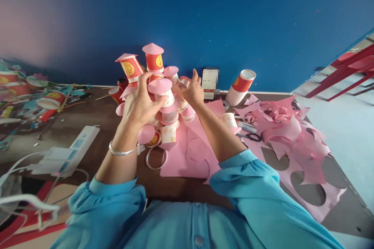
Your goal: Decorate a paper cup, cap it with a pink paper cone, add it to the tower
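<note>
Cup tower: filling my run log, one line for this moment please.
left hand: gripping cup tower | right hand: touching tower | table: pink paper, scissors

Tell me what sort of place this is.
Probably a craft table in a classroom or workshop. Both hands, left hand and right hand, work on a paper-cup tower; cut pink paper, scissors and a power strip lie on the brown table.

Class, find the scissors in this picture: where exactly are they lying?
In the head view, the scissors lie on the table to the right of the person's right forearm, among pink paper scraps, below the tipped red-and-white cup by the wall.
</note>
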`<state>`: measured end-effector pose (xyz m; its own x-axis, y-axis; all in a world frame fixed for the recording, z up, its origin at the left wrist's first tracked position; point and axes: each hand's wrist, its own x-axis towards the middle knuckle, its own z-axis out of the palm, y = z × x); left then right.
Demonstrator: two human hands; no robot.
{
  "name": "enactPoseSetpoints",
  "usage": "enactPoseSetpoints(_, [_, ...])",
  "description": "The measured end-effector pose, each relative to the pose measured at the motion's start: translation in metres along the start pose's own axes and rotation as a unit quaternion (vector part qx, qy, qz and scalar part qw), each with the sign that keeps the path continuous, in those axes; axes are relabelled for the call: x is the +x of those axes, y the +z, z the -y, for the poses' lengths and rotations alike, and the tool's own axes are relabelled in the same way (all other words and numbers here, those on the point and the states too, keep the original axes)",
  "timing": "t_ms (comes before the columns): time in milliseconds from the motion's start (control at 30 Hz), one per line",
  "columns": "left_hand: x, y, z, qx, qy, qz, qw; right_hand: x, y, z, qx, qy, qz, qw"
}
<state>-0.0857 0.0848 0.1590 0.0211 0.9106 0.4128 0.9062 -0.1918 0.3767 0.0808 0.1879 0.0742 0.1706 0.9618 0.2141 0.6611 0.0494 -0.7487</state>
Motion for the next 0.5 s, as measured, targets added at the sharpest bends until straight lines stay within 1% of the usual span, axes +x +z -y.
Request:
enactPoseSetpoints(100, [-0.001, -0.001, 0.000, 0.010, -0.006, 0.010, 1.000, 0.001, -0.003, 0.000, -0.006, 0.005, -0.001, 1.000])
enactPoseSetpoints(233, [-0.002, -0.003, 0.000, 0.018, -0.012, 0.010, 1.000, 0.001, -0.014, -0.002, 0.033, -0.024, -0.027, 0.999])
enactPoseSetpoints(367, [-0.003, -0.004, -0.001, 0.023, -0.016, 0.013, 1.000, -0.003, -0.030, 0.002, 0.015, -0.098, -0.036, 0.994])
enactPoseSetpoints(500, [-0.005, -0.005, -0.004, 0.024, -0.017, 0.016, 0.999, -0.008, -0.042, 0.010, -0.031, -0.195, -0.007, 0.980])
